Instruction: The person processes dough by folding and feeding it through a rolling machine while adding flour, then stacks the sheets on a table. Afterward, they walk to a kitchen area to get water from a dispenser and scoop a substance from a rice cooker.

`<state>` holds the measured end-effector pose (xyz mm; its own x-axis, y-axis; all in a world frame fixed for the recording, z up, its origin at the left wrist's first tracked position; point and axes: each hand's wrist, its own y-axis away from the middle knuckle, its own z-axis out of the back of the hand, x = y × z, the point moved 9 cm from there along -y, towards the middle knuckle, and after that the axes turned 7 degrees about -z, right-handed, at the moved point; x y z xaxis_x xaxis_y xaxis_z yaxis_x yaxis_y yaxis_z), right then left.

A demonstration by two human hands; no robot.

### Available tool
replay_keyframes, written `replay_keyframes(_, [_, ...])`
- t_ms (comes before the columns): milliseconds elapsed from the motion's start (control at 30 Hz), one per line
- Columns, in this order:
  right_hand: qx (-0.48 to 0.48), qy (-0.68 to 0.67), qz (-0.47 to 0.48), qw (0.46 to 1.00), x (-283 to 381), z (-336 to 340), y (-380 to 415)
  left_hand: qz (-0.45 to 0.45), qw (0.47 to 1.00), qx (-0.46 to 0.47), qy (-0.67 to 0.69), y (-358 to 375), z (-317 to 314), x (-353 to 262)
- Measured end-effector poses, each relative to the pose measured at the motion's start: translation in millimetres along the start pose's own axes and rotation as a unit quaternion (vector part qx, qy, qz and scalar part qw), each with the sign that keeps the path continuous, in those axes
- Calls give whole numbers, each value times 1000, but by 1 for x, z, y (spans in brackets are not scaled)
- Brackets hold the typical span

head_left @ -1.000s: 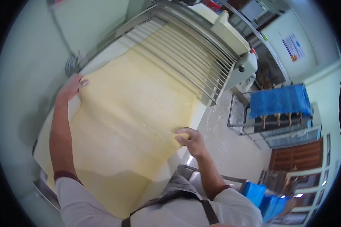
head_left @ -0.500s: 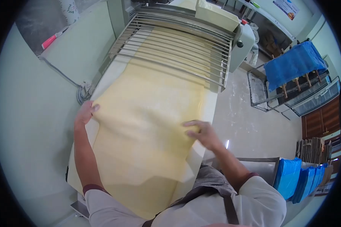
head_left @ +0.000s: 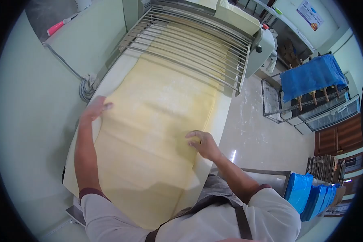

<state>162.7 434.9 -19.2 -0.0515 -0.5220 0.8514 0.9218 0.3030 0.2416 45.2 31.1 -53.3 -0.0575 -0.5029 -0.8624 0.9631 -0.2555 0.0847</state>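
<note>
A wide sheet of pale yellow dough [head_left: 149, 161] lies along the white bed [head_left: 224, 109] of a dough sheeter, its far part under the metal bar guard [head_left: 185, 52]. At the sheet's left edge is my left hand [head_left: 96, 109], its thumb over the dough and a small gap beside the fingers. My right hand [head_left: 205, 146] is over the right edge, with curved fingers and thumb apart. Faint creases and a light dusting of flour show on the dough between my hands. The undersides of both hands are hidden.
Close on the left stands a pale wall [head_left: 32, 121] with a coiled grey cable [head_left: 86, 89]. A pink-handled tool [head_left: 55, 28] lies on its ledge. To the right are a blue-covered rack [head_left: 312, 76] and blue-wrapped stacks [head_left: 298, 191]. The floor [head_left: 246, 117] has white smudges.
The dough's left edge, earlier pulled out toward my left hand, now lies flatter. The raised folds between my hands have eased. My right hand has shifted slightly left, and the view has tilted a little.
</note>
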Motion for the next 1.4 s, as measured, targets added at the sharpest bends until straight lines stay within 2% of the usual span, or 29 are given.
replay_keyframes(67, [11,7,32,999,18,10,8,37,995,3,95,5,29,12])
replay_keyframes(100, [6,-82,-14,997,6,18,9,56,988,7,142,5,33,21])
replay_keyframes(167, [-4,-258,-105,960,-23,24,10,-67,936,-43,342,-6,17,-12])
replay_keyframes(200, [-15,-387,-73,919,-50,19,-2,-123,890,-70,433,-2,16,-21])
replay_keyframes(300, [-19,-612,-100,784,-67,1,3,85,880,6,468,-2,-27,49])
replay_keyframes(333, [-56,-496,-120,858,-68,-2,8,118,871,33,475,0,-28,48])
replay_keyframes(433, [40,-361,-183,914,-75,-31,19,112,969,92,198,13,-35,42])
replay_keyframes(467, [36,-140,-162,976,-51,-27,13,103,983,66,134,16,-32,39])
replay_keyframes(533, [24,-67,-74,995,-30,-23,-3,76,997,10,1,13,-18,27])
replay_keyframes(567, [18,-29,-26,999,-15,-19,-10,70,997,-2,43,11,-8,25])
replay_keyframes(633, [-15,-68,-18,997,7,23,-9,58,990,-24,123,2,22,25])
replay_keyframes(733, [1,-347,-90,934,-34,32,-19,-46,967,-62,243,-19,25,-3])
replay_keyframes(767, [-3,-429,-108,897,-46,29,-21,-11,948,-75,309,-22,17,10])
replay_keyframes(800, [-43,-469,-85,878,-53,25,-25,23,923,-90,374,-29,2,29])
replay_keyframes(833, [-42,-458,-99,882,-58,19,-20,55,892,-105,436,-35,-11,46])
replay_keyframes(933, [-17,-451,-146,881,-73,-6,0,114,956,8,270,-21,-13,65])
replay_keyframes(1000, [12,-246,-115,962,-62,-13,-2,139,966,60,210,-1,-24,65])
replay_keyframes(1033, [25,-139,-93,986,-50,-18,-4,136,968,70,199,7,-32,54])
replay_keyframes(1167, [21,-62,-32,997,-10,-16,-5,39,996,59,47,23,-7,34])
replay_keyframes(1233, [27,-22,-1,999,28,1,13,28,992,26,117,39,26,26])
replay_keyframes(1267, [25,-74,-22,997,19,11,13,22,988,12,153,40,35,24])
replay_keyframes(1333, [24,-177,-65,982,-2,28,12,-99,943,-94,302,26,44,29])
replay_keyframes(1367, [3,-317,-54,947,-10,32,5,-155,904,-149,370,26,51,22])
replay_keyframes(1400, [-18,-452,-46,891,-24,31,-3,-111,911,-150,369,12,39,28])
